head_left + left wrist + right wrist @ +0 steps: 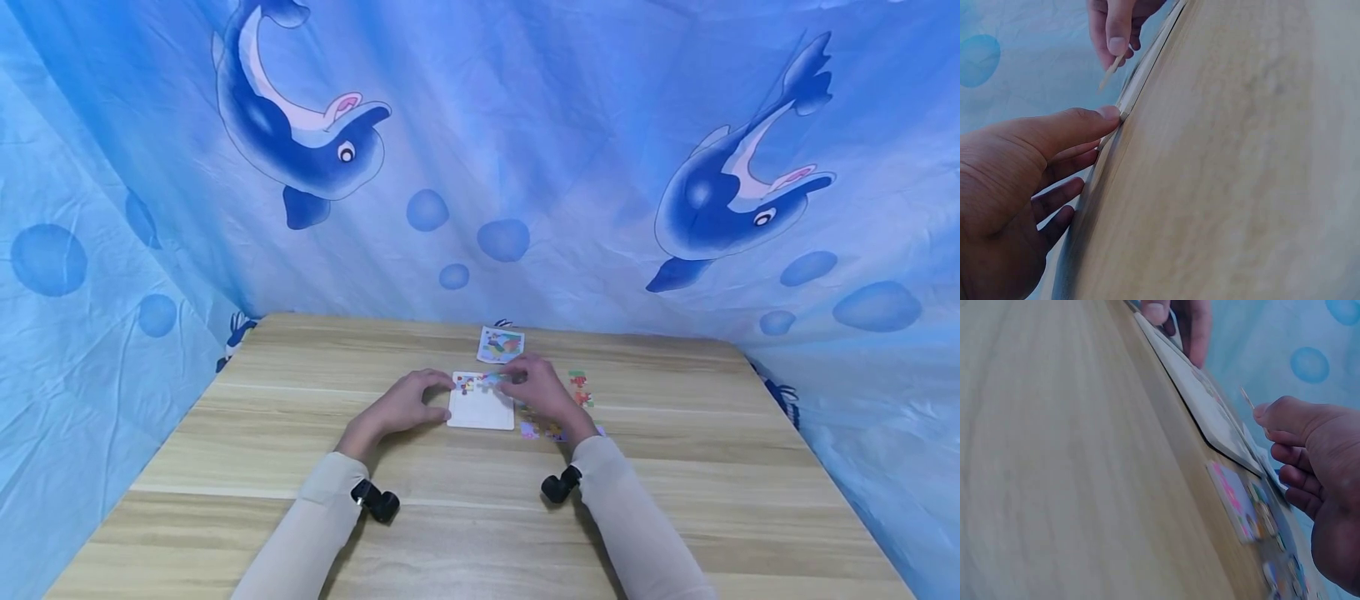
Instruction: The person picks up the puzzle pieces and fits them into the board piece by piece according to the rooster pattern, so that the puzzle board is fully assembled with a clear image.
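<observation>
A white square puzzle board (481, 412) lies mid-table, with a few joined printed pieces (465, 384) at its far left corner. My left hand (408, 402) rests at the board's left side, thumb and fingers spread apart along the edge. In the left wrist view, the left thumb (1082, 128) touches the board's edge. My right hand (542, 390) pinches a puzzle piece (491, 379) between thumb and forefinger over the board's far right part. The right wrist view shows this thin piece (1247, 399) tilted and raised above the board.
Loose puzzle pieces (529, 430) lie right of the board, partly hidden by the right forearm; more red and green pieces (579, 389) lie farther right. A printed picture card (500, 344) lies behind the board. A blue dolphin curtain (465, 150) hangs behind the wooden table (465, 533).
</observation>
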The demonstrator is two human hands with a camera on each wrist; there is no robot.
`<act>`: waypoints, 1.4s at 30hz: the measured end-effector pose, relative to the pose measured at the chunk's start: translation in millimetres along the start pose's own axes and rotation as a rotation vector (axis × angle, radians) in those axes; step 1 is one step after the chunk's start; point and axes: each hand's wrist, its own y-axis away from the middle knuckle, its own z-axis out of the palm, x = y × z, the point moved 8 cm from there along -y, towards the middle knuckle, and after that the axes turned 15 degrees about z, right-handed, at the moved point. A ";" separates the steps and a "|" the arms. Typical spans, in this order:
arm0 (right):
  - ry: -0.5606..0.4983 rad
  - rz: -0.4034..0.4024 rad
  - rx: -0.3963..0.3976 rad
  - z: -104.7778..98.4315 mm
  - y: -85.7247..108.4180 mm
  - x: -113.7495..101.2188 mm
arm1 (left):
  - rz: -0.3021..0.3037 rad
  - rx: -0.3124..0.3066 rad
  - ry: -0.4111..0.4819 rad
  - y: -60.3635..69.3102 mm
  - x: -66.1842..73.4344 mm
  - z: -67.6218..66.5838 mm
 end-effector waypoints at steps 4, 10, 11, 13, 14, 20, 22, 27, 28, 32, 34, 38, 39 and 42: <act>0.013 -0.010 0.008 7.3 -2.3 -4.2 | -0.001 0.007 0.001 0.1 -0.7 -0.1; 0.065 -0.014 0.021 14.3 -6.1 -4.6 | 0.003 0.003 0.001 -0.5 -1.4 0.5; 0.072 -0.017 0.023 14.8 -6.4 -4.6 | 0.001 0.002 0.004 -0.7 -1.6 0.5; 0.074 -0.021 0.024 15.2 -6.2 -5.7 | 0.000 0.004 0.008 -1.1 -2.0 0.6; 0.076 -0.025 0.024 15.4 -6.1 -6.0 | 0.005 0.005 0.007 -1.4 -1.8 0.6; 0.072 -0.022 0.027 16.4 -6.7 -5.6 | 0.010 0.010 0.007 -1.5 -1.5 1.6; 0.079 -0.019 0.034 17.0 -7.8 -4.6 | 0.004 0.009 0.009 -1.4 -1.5 1.9; 0.119 -0.026 0.052 18.1 -9.7 -4.8 | 0.000 0.008 0.008 -1.4 -2.1 2.6; 0.126 -0.027 0.056 18.1 -9.8 -5.5 | 0.002 0.008 0.007 -1.2 -2.1 2.5; 0.151 -0.030 0.068 18.2 -10.3 -7.0 | 0.000 0.007 0.006 -1.2 -3.2 2.7; 0.161 -0.035 0.072 18.2 -10.6 -7.6 | -0.002 0.008 0.007 -1.3 -3.5 2.7; 0.172 -0.042 0.075 18.3 -10.9 -8.1 | 0.002 0.008 0.004 -1.1 -3.3 2.6; 0.173 -0.043 0.075 18.4 -11.0 -8.1 | 0.003 0.009 0.003 -1.1 -3.3 2.6; 0.173 -0.041 0.072 18.5 -11.0 -7.9 | 0.002 0.008 0.002 -1.1 -3.2 2.7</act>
